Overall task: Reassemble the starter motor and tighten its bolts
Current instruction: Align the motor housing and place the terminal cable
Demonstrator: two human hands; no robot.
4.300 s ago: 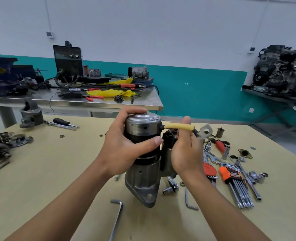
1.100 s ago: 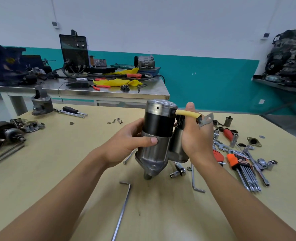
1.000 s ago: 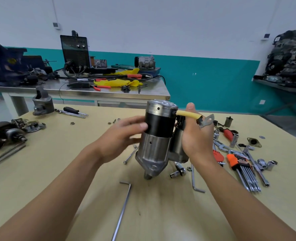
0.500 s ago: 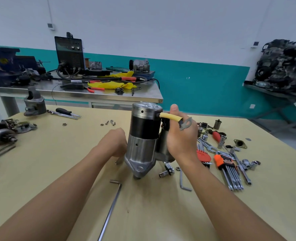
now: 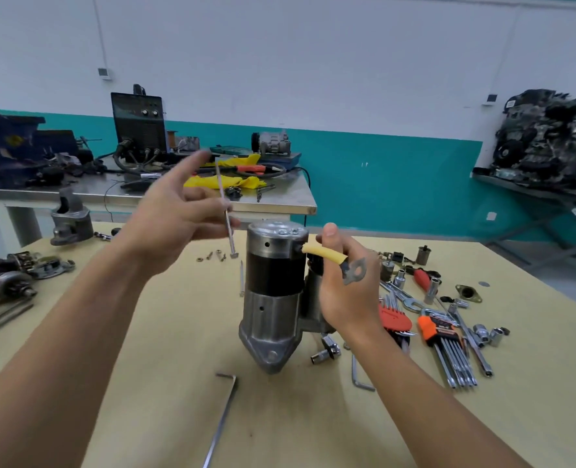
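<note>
Now my left hand [image 5: 175,217], off the starter motor [image 5: 274,295] since a moment ago, is pinching a long through bolt [image 5: 226,211] just left of its cap for insertion, while my right hand [image 5: 345,288] is gripping the upright body.

Workshop room. White wall [image 5: 313,62] on top, teal band [image 5: 398,184] along its lower part. Small grey box [image 5: 103,72] on the wall upper left with a thin conduit running up; another small box [image 5: 491,97] on the right. Light yellow-tan table [image 5: 178,332] in the foreground. Behind it a steel-topped table [image 5: 293,206] on white legs, against the wall. Right side, a dark metal stand [image 5: 529,194] with angled legs. Grey floor [image 5: 567,275] visible at right. Even, flat indoor light, soft shadows.
</note>
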